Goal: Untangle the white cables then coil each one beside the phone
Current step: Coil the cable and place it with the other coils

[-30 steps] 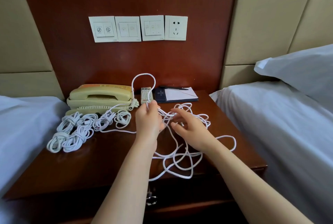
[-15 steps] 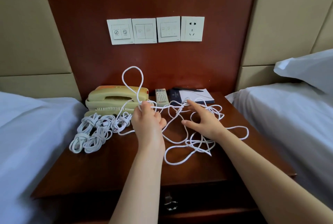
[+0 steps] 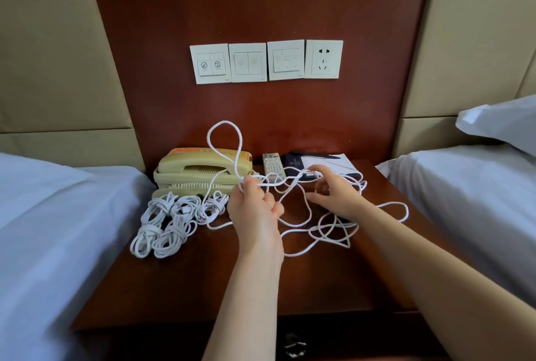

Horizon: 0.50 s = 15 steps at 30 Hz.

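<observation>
On the tabletop (image 3: 232, 288) nearest the camera, the loose cable (image 3: 329, 233) sprawls in a sloppy tangle, mostly over on the right side and stretched left-to-right. The left hand (image 3: 255, 212) has fingers (image 3: 262, 196) curled tight round a few strands, with a loop sticking up above the fist. The right hand (image 3: 336, 196) is half open in among the strands; honestly can't tell if it's pinching one. It's the nearer hand to the mess, so I'd feed slack from there. Finished coils (image 3: 168, 221) sit left, just before the phone (image 3: 200, 169).
</observation>
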Motion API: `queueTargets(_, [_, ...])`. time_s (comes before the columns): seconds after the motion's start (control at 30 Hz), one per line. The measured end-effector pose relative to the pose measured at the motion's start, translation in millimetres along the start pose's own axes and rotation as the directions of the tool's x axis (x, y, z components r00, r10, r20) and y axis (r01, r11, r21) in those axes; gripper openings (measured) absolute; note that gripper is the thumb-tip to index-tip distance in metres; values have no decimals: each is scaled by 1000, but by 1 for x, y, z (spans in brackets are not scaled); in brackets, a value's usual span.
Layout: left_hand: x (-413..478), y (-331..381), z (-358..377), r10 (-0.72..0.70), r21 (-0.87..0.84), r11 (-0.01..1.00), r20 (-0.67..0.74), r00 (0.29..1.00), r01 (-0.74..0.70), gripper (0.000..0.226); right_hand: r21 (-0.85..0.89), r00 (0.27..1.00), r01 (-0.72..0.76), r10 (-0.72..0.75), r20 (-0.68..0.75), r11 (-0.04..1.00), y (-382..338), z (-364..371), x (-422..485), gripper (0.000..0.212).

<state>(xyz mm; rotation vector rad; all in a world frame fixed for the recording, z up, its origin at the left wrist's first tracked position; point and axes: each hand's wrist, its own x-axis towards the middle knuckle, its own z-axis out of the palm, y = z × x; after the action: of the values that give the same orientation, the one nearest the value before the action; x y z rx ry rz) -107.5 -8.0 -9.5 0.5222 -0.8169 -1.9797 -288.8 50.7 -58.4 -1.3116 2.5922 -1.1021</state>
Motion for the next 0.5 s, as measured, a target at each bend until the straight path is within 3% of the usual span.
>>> queueTargets(0.17, [3, 1, 3, -73, -52, 996, 74, 995, 77, 34, -51, 959, 245, -249, -133, 968, -25, 3, -21, 35])
queueTargets(0.27, [1, 1, 3, -61, -103, 992, 78, 995, 69, 35, -85, 955, 261, -270, -122, 962, -26, 12, -37, 20])
queueTargets(0.33, [-1, 1, 2, -63, -115, 991, 75, 995, 71, 35, -61, 961, 230, -236, -144, 971, -25, 16, -46, 26])
queueTargets(0.43, [-4, -2, 3, -89, -83, 992, 94, 992, 97, 37, -38, 961, 235, -238, -138, 971, -28, 20, -54, 56])
queueTargets(0.5, [-6, -5, 5, -111, -47, 992, 116, 987, 117, 37, -49, 953, 268, -273, -131, 962, -31, 23, -53, 58])
